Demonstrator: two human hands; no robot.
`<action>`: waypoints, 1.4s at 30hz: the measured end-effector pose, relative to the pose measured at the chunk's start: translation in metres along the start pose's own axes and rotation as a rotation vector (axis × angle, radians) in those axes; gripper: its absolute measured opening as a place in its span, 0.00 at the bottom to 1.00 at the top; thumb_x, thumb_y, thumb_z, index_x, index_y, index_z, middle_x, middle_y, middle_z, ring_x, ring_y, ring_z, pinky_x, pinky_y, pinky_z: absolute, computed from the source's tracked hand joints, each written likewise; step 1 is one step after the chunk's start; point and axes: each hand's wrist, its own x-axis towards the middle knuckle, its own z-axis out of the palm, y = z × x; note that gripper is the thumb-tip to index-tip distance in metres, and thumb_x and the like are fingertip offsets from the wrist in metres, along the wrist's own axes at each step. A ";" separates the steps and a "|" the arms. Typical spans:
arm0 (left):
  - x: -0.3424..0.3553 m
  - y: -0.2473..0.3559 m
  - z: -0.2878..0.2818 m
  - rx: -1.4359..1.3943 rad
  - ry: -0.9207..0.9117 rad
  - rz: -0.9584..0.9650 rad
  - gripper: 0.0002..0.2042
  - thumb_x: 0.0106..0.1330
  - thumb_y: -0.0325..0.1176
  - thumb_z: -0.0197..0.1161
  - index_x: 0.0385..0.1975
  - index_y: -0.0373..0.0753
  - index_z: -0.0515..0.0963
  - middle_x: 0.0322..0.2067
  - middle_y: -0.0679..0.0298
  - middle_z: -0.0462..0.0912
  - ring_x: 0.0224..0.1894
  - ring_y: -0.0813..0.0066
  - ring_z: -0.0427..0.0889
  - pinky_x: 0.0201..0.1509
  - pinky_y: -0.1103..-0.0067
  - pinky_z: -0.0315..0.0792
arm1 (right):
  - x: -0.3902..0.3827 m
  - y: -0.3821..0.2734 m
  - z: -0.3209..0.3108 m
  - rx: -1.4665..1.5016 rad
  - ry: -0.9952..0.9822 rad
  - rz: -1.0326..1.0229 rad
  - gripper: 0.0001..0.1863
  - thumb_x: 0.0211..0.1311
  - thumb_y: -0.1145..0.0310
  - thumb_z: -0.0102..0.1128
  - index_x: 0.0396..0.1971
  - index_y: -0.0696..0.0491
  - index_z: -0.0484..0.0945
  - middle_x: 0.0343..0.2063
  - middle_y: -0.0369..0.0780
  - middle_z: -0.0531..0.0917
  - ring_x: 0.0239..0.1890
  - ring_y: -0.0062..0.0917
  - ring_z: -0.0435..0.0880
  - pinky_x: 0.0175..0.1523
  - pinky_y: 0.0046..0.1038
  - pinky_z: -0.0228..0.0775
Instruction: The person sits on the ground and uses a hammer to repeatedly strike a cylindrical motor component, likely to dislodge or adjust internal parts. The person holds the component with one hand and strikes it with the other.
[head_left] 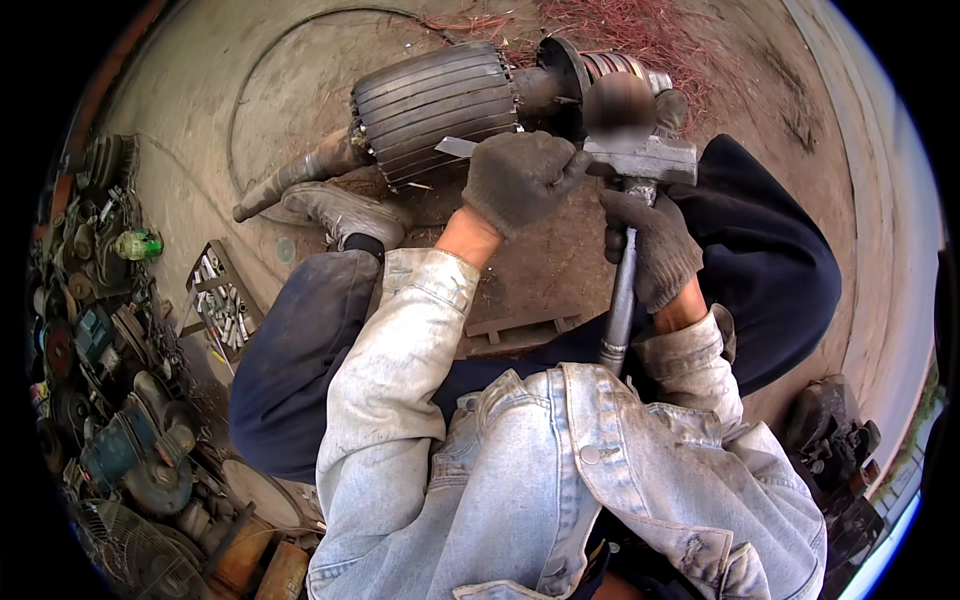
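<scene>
A dark knitted glove covers my left hand (522, 182), closed round a flat metal blade, perhaps a chisel (456, 147), whose pale end sticks out to the left. Its other end is hidden in my fist. In my right hand (652, 248), also gloved, is a hammer (655, 158), gripped by its metal handle close below the heavy head. The head is up beside my left fist. Just beyond both hands lies a motor rotor (435, 105), its slotted cylinder on the ground, with a long shaft to the left and copper-coloured rings to the right.
My bent legs flank the work; a grey shoe (345, 210) sits near the rotor shaft. Red wire scraps (640, 35) lie behind. At left are a metal tray (222, 290) of small parts, a green bottle (138, 245) and piled motor parts (125, 450). Dark machinery (830, 430) stands right.
</scene>
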 end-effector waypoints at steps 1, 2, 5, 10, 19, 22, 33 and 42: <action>0.002 -0.001 0.003 -0.009 0.006 0.008 0.08 0.63 0.34 0.73 0.24 0.42 0.82 0.20 0.60 0.81 0.23 0.60 0.83 0.26 0.69 0.75 | 0.000 -0.001 -0.001 0.017 0.012 -0.006 0.10 0.65 0.66 0.69 0.35 0.55 0.77 0.20 0.34 0.78 0.16 0.20 0.75 0.23 0.22 0.70; 0.003 -0.003 0.005 -0.018 0.012 0.015 0.08 0.63 0.34 0.73 0.25 0.42 0.82 0.20 0.60 0.81 0.23 0.60 0.83 0.27 0.69 0.75 | 0.000 -0.001 -0.003 0.018 0.011 -0.009 0.10 0.65 0.66 0.69 0.34 0.55 0.78 0.19 0.34 0.78 0.16 0.19 0.75 0.23 0.22 0.70; 0.006 -0.001 0.008 -0.021 -0.020 0.022 0.08 0.63 0.36 0.74 0.25 0.42 0.83 0.21 0.60 0.82 0.23 0.60 0.83 0.28 0.68 0.76 | -0.001 -0.001 -0.007 0.007 0.017 0.001 0.10 0.65 0.66 0.69 0.36 0.54 0.78 0.21 0.34 0.77 0.17 0.19 0.75 0.24 0.22 0.70; 0.011 0.007 0.018 -0.125 -0.025 0.034 0.10 0.63 0.41 0.74 0.30 0.41 0.85 0.24 0.62 0.82 0.27 0.61 0.82 0.32 0.70 0.76 | 0.007 -0.002 -0.018 -0.022 0.010 0.051 0.11 0.66 0.66 0.68 0.40 0.53 0.76 0.24 0.33 0.75 0.19 0.17 0.73 0.25 0.22 0.68; -0.004 -0.065 -0.034 -0.956 0.558 -0.451 0.24 0.69 0.53 0.69 0.41 0.31 0.86 0.32 0.65 0.86 0.36 0.72 0.84 0.46 0.70 0.80 | 0.005 0.006 -0.005 -0.020 -0.060 0.059 0.10 0.66 0.66 0.68 0.35 0.51 0.74 0.23 0.31 0.75 0.19 0.17 0.73 0.25 0.22 0.68; -0.030 -0.105 -0.045 -1.052 0.627 -0.333 0.27 0.71 0.57 0.66 0.35 0.30 0.83 0.23 0.66 0.76 0.30 0.70 0.80 0.47 0.63 0.82 | -0.006 0.010 0.015 -0.062 -0.044 0.044 0.10 0.66 0.66 0.69 0.35 0.51 0.74 0.23 0.31 0.74 0.19 0.17 0.73 0.25 0.21 0.68; -0.044 -0.083 -0.078 -1.191 1.069 -0.683 0.12 0.76 0.32 0.56 0.32 0.32 0.79 0.11 0.69 0.60 0.15 0.75 0.62 0.40 0.66 0.79 | -0.033 0.035 0.055 -0.083 -0.068 0.017 0.10 0.67 0.66 0.67 0.42 0.53 0.77 0.23 0.31 0.73 0.19 0.17 0.71 0.25 0.22 0.64; -0.067 -0.096 -0.088 -1.347 1.080 -0.675 0.13 0.72 0.30 0.61 0.26 0.29 0.81 0.14 0.63 0.73 0.14 0.79 0.65 0.20 0.77 0.61 | -0.049 0.032 0.100 -0.135 -0.111 -0.028 0.11 0.65 0.69 0.66 0.43 0.57 0.80 0.20 0.33 0.74 0.17 0.18 0.72 0.23 0.22 0.63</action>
